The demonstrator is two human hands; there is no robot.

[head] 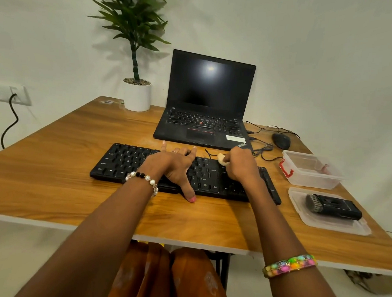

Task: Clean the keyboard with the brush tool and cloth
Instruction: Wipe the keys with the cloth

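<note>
A black keyboard [124, 162] lies across the middle of the wooden desk. My left hand [174, 167] rests flat on its centre, fingers spread over the far edge and thumb on the desk in front. My right hand [239, 164] is closed around a small cream cloth [222, 159] pressed on the keys at the keyboard's upper right. The black brush tool [332, 206] lies on a clear plastic lid [300, 213] to the right of the keyboard, away from both hands.
An open black laptop [205, 117] stands behind the keyboard. A black mouse [281, 140] with tangled cables sits to its right. A clear plastic box [311, 175] with a red latch is at the right edge. A potted plant [136, 95] stands at the back left.
</note>
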